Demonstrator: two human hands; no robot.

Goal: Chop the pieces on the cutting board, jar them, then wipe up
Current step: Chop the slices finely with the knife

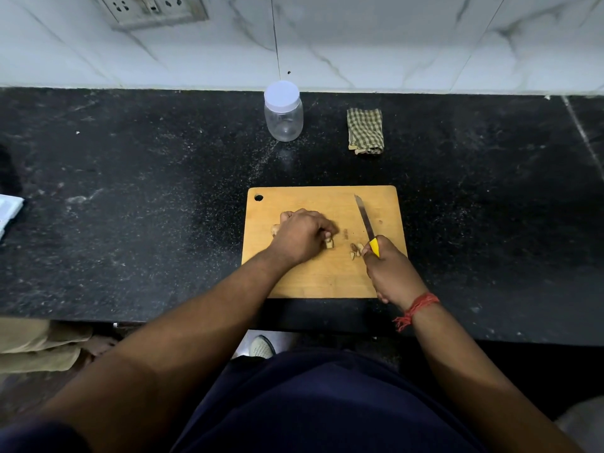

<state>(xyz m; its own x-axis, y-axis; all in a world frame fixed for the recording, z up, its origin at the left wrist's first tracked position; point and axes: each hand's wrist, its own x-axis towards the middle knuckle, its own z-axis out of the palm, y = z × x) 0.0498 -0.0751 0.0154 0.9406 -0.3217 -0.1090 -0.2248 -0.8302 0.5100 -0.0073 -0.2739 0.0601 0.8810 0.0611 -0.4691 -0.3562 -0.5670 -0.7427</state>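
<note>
1. At the far left edge of the black counter, part of a white object was seen, cut off by the frame.
2. Against the tiled wall, near the middle, a clear jar was stood upright with its white lid on; nothing was seen inside it.
3. Nearer the person, a wooden cutting board was laid flat on the counter, with a hanging hole in its far left corner.
4. On the left half of the board, the left hand was curled knuckles-up over a pale piece, which was pinched under the fingertips; another bit was seen poking out at the hand's left side.
5. Just right of that hand, a small dark scrap and a little heap of cut pieces were left lying on the board.
6. Beside the heap, the yellow handle of a knife was gripped in the right hand, all fingers wrapped round it; the blade was pointed away from the person, and whether its edge touched the board could not be told.
7. A red thread band was worn on the right wrist.
8. Right of the jar and apart from it, a folded checked cloth was laid on the counter.
</note>
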